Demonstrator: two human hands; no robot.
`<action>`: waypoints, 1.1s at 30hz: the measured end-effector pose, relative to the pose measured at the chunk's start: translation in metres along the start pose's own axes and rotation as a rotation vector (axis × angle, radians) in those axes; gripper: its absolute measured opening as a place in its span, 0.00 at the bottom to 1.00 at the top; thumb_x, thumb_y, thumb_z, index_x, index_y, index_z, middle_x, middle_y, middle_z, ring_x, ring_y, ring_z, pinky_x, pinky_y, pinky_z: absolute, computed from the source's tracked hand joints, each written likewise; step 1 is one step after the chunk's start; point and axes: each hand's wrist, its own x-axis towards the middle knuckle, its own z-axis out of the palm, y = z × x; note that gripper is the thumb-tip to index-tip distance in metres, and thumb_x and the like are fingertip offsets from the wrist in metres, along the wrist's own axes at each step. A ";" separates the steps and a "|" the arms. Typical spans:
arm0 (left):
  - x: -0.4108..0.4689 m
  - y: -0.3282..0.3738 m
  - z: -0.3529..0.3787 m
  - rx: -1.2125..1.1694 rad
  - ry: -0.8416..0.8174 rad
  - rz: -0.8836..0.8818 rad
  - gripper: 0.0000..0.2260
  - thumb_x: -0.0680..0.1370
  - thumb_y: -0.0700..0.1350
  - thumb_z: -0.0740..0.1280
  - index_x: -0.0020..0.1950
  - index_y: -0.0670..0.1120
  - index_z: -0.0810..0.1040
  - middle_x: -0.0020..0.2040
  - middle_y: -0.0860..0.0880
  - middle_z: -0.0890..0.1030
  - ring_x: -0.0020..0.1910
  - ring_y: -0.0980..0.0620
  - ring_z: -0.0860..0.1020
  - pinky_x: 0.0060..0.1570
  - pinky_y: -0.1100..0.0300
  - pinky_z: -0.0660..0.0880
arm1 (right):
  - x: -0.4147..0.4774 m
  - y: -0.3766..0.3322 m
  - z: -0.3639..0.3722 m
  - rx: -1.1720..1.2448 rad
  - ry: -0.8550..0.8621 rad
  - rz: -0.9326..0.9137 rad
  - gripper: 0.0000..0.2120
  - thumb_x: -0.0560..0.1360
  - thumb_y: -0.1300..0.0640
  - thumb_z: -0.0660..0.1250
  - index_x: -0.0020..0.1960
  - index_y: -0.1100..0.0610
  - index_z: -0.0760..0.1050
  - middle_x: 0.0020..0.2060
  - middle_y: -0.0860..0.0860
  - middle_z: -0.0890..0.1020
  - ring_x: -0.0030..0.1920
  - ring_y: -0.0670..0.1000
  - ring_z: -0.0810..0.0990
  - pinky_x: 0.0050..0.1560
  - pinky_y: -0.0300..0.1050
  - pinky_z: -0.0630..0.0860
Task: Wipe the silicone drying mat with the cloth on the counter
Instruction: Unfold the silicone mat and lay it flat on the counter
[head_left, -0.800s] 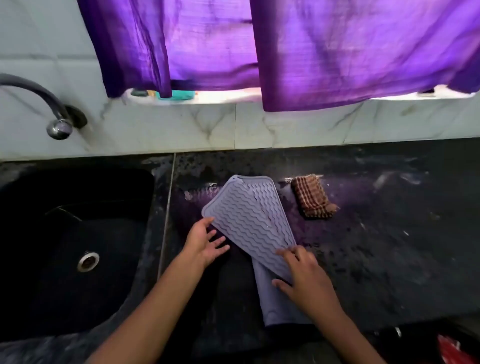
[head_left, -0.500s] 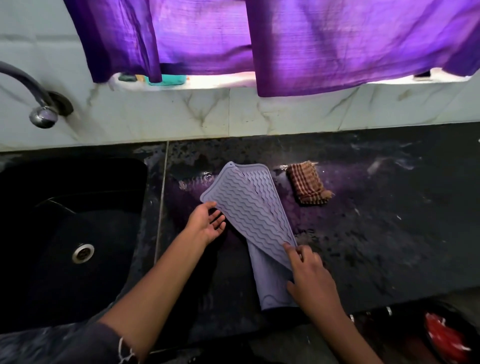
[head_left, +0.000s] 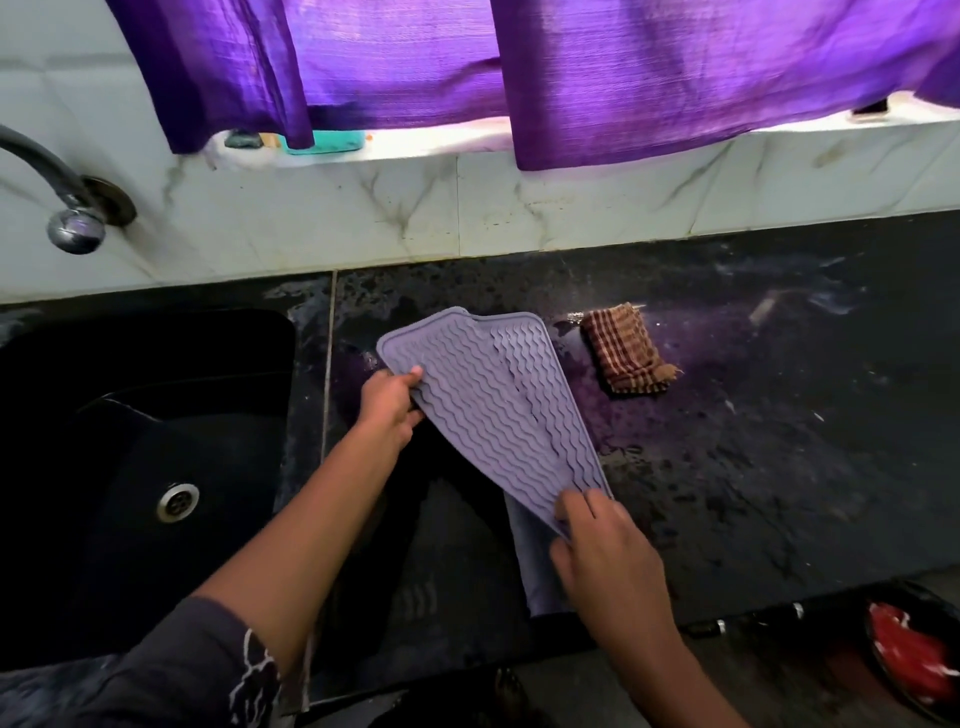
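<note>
A lilac silicone drying mat (head_left: 498, 410) with wavy ridges lies folded over itself on the black counter (head_left: 753, 467), its smooth underside showing near the front edge. My left hand (head_left: 389, 397) grips the mat's far left edge, thumb on top. My right hand (head_left: 605, 556) pinches the near corner of the folded flap. A brown checked cloth (head_left: 626, 356) lies crumpled on the counter just right of the mat, touched by neither hand.
A black sink (head_left: 130, 467) with a steel drain sits left of the mat, a tap (head_left: 67, 208) above it. Purple curtains (head_left: 571, 67) hang over the marble backsplash. A dark bowl with something red (head_left: 914, 660) is below the counter at bottom right.
My left hand went from lying beside the mat to gripping its left edge. The folded flap has swung a little leftward, and my right hand kept hold of the near corner.
</note>
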 end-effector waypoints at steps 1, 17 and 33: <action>0.003 0.009 -0.005 0.018 -0.006 0.022 0.07 0.79 0.34 0.61 0.55 0.40 0.74 0.48 0.45 0.79 0.42 0.49 0.78 0.40 0.54 0.79 | 0.003 -0.010 -0.004 0.036 0.003 -0.031 0.16 0.60 0.59 0.75 0.39 0.53 0.68 0.34 0.49 0.73 0.33 0.52 0.76 0.23 0.43 0.65; 0.057 0.049 -0.081 0.774 0.072 0.294 0.13 0.74 0.37 0.69 0.58 0.45 0.74 0.56 0.42 0.78 0.55 0.44 0.78 0.57 0.48 0.76 | 0.017 -0.167 0.044 0.045 -0.468 -0.216 0.13 0.77 0.56 0.61 0.59 0.61 0.69 0.54 0.60 0.78 0.51 0.60 0.79 0.44 0.49 0.73; 0.006 -0.037 -0.063 1.474 -0.006 0.628 0.30 0.79 0.60 0.56 0.77 0.47 0.56 0.78 0.41 0.53 0.77 0.42 0.49 0.74 0.46 0.46 | 0.024 0.031 0.014 -0.049 -0.234 0.490 0.20 0.77 0.50 0.61 0.66 0.57 0.67 0.61 0.56 0.70 0.60 0.57 0.70 0.54 0.49 0.71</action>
